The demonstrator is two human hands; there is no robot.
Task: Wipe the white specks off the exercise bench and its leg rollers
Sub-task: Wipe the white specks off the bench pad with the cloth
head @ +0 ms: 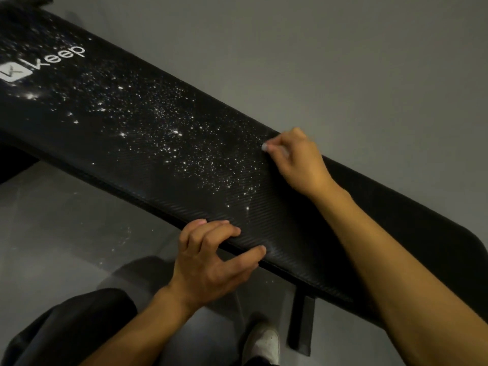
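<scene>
left hand (211, 262) gripping exercise bench (396, 207) edge | right hand (295, 159) curling fingers, hold unclear | sweeping white specks (171, 133) edgeward is needing long overlapping strokes

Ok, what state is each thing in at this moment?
bench: speckled white across its middle, clean at the end by the hands.
left hand: grips the bench's near edge.
right hand: fingers curled at the far edge; unclear whether it holds anything.
shoe: flat on the floor.
</scene>
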